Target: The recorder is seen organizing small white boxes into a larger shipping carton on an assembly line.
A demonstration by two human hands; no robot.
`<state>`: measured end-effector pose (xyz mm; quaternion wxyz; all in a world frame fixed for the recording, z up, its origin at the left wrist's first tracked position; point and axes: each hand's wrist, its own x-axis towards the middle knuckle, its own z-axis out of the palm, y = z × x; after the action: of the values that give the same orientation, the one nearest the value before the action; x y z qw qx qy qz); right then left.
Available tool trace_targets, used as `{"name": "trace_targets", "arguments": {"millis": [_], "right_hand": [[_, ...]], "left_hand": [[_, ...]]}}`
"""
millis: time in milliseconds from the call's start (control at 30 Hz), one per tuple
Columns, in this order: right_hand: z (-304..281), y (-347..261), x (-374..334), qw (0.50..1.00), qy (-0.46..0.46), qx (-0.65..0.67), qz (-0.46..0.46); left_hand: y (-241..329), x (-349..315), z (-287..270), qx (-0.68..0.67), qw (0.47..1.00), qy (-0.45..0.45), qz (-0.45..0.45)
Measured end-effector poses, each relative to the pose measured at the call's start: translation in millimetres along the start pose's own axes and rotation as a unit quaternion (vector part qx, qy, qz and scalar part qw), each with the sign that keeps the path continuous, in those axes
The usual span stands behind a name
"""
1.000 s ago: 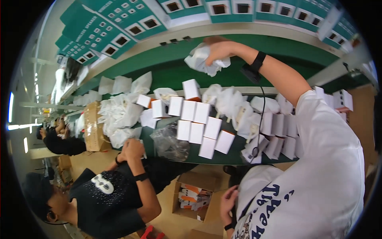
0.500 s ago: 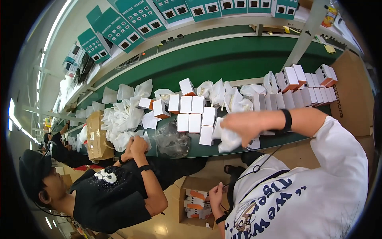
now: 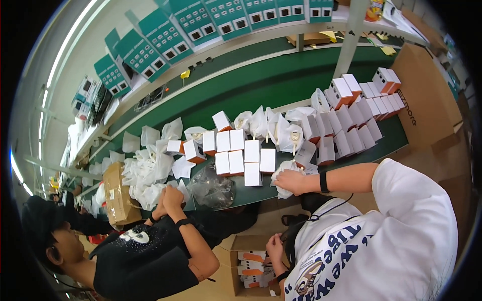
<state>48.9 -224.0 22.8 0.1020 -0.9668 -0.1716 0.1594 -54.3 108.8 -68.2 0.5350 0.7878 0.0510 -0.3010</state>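
My right hand is closed round a crumpled white plastic bag at the table's near edge; the bag's contents are hidden. Beside it stand small white boxes with orange bases, set close together. My left hand hangs low in front of my body, above a carton of orange-and-white packages. Its fingers are curled in, and whatever they may hold is too small to tell. Behind my right hand sits a white bag with a round beige piece showing.
Rows of upright white boxes run right toward a large brown carton. At left a co-worker's hands are together beside a heap of white bags. A clear plastic bag lies between us. Teal boxes line the shelf.
My right hand, blurred and higher before, has come down at the table edge with the white bag. The whole view has turned slightly. My left hand stays low.
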Motion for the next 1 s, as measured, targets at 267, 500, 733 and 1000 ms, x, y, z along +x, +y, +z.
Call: {"name": "trace_targets", "arguments": {"millis": [267, 500, 733, 1000], "right_hand": [[57.7, 12.9, -16.4, 0.979, 0.181, -0.084, 0.041], [66.9, 11.3, -29.4, 0.957, 0.276, -0.083, 0.029], [8.5, -7.8, -98.8, 0.96, 0.208, 0.172, 0.074], [21.9, 35.0, -220.0, 0.904, 0.031, 0.234, 0.357]], "left_hand": [[30.8, 11.6, 4.4, 0.031, 0.999, -0.024, -0.024], [31.0, 29.6, 17.0, 0.133, 0.989, -0.056, 0.02], [28.0, 45.4, 27.8, 0.147, 0.983, -0.104, 0.029], [13.6, 111.7, 104.9, 0.064, 0.939, -0.333, 0.051]]}}
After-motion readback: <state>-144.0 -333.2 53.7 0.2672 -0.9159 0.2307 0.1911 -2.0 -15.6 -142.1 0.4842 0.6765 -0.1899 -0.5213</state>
